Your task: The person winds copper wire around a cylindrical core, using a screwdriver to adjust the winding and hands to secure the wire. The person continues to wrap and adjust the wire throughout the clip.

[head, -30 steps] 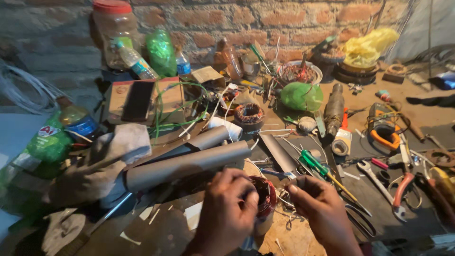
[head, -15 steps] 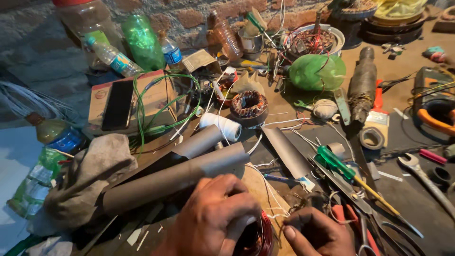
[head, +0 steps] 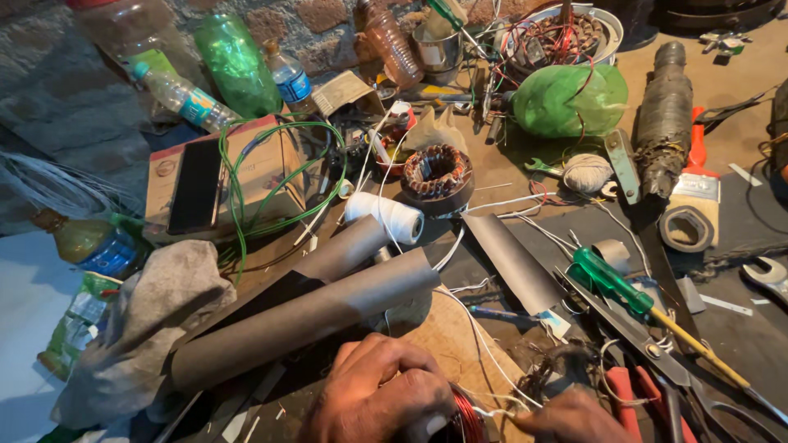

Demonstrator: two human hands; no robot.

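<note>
My left hand [head: 379, 395] sits at the bottom edge, fingers curled over a coil of red copper wire [head: 468, 417]. My right hand [head: 570, 418] is just to its right, mostly cut off by the frame, fingertips pinching thin white strands that lead to the coil. Both hands rest over a wooden board [head: 447, 340]. Long grey paper rolls [head: 304, 316] lie just beyond my left hand.
A green-handled screwdriver [head: 616, 283], scissors [head: 657, 353] and red-handled pliers [head: 632, 394] lie right of my hands. Farther back are a wound stator [head: 435, 174], a white string spool [head: 394, 216], a cardboard box with green wire [head: 263, 168], bottles [head: 234, 61] and a grey cloth [head: 152, 320].
The view has tilted down and moved closer to the bench. My hands have slid to the bottom edge, still working on the red coil; the bench items have not moved.
</note>
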